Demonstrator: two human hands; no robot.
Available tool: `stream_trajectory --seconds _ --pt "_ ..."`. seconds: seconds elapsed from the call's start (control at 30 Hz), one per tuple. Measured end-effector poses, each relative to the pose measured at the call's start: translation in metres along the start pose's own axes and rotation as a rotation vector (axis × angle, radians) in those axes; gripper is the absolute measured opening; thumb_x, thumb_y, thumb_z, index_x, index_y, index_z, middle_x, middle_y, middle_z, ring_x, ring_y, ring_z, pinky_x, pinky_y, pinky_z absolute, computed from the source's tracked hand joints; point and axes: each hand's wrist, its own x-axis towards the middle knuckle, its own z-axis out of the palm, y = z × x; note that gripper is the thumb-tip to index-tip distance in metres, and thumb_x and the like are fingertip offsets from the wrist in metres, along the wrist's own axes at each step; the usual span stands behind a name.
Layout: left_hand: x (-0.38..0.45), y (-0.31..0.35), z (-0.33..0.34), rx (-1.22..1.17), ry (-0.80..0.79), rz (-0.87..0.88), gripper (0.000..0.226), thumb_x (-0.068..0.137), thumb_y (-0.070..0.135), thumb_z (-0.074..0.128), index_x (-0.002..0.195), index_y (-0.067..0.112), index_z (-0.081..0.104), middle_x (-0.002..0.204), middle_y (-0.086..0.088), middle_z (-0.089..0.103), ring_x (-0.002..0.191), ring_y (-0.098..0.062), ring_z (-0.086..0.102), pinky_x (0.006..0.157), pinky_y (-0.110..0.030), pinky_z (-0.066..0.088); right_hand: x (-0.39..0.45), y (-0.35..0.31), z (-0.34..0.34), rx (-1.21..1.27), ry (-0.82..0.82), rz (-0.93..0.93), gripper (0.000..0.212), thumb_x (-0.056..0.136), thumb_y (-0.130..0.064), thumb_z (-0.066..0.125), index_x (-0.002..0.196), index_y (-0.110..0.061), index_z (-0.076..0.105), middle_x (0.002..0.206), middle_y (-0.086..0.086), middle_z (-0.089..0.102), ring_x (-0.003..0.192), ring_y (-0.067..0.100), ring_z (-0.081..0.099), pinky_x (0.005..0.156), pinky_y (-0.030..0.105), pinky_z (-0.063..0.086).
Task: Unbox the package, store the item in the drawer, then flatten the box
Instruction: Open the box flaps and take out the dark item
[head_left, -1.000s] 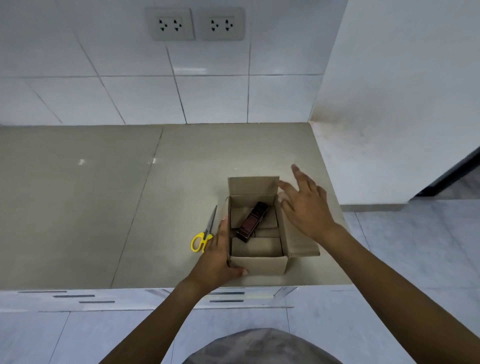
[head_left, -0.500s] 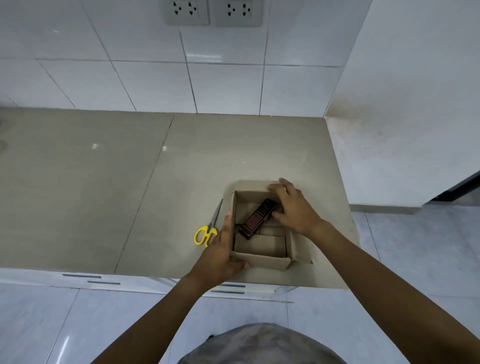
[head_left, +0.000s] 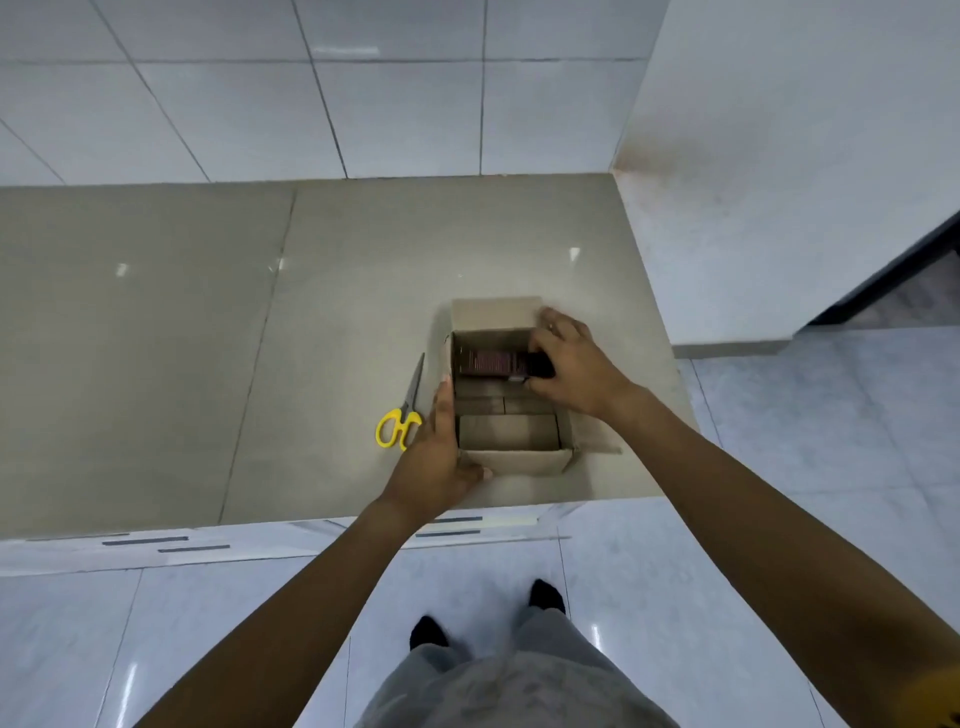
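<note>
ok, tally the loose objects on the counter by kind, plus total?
Cardboard box, open: 1
Dark red item, inside the box, gripped by the right hand: 1
Yellow-handled scissors: 1
Total: 3
</note>
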Motion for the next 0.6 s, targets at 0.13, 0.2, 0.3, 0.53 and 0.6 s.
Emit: stream_trajectory --seconds 0.13,0.2,0.3,0.53,0.6 --pt "0.008 0.0 0.001 0.025 0.011 0.018 0.124 0.069 0.028 0.083 0.153 0.016 -0.008 0.16 -0.008 0.02 0.133 -0.033 0.041 0.099 -0.039 0.045 -0.049 -0.013 -0.001 0.194 0.167 0.116 0.04 0.079 -0.028 0.07 0.11 -0.01 0.052 0.153 0.013 0.029 0.141 0.031 0.024 0.111 0.037 0.026" --pt "0.018 0.001 0.0 0.048 0.034 0.018 0.125 0.067 0.03 0.084 0.153 0.014 -0.005 0.159 -0.011 0.023 0.135 -0.033 0.039 0.1 -0.036 0.042 -0.073 -0.021 0.007 0.244 0.224 0.141 0.034 0.077 -0.027 0.07 0.102 -0.013 0.051 0.152 0.009 0.032 0.138 0.029 0.031 0.108 0.041 0.033" --pt "0.03 0.002 -0.006 0.034 0.045 0.013 0.128 0.062 0.036 0.086 0.154 0.017 -0.001 0.16 -0.013 0.018 0.145 -0.03 0.024 0.111 -0.04 0.035 -0.099 -0.034 0.026 0.219 0.281 0.139 0.035 0.074 -0.024 0.07 0.1 -0.012 0.05 0.148 0.011 0.037 0.135 0.029 0.036 0.106 0.05 0.036" --pt "-0.037 -0.005 -0.016 -0.259 0.287 -0.034 0.085 0.078 0.034 0.078 0.148 0.02 0.03 0.152 -0.001 0.038 0.139 -0.018 0.037 0.11 -0.031 0.036 -0.118 -0.04 0.064 -0.044 0.353 0.022 0.036 0.073 -0.037 0.064 0.098 -0.013 0.055 0.148 0.012 0.041 0.142 0.032 0.028 0.115 0.058 0.019" --pt "-0.078 -0.009 -0.006 -0.447 0.538 -0.102 0.046 0.09 0.023 0.067 0.132 0.023 0.048 0.134 0.005 0.055 0.12 -0.009 0.054 0.093 -0.023 0.047 -0.12 -0.04 0.077 -0.119 0.374 0.004 0.036 0.073 -0.04 0.063 0.099 -0.015 0.058 0.147 0.01 0.043 0.143 0.03 0.029 0.116 0.058 0.016"
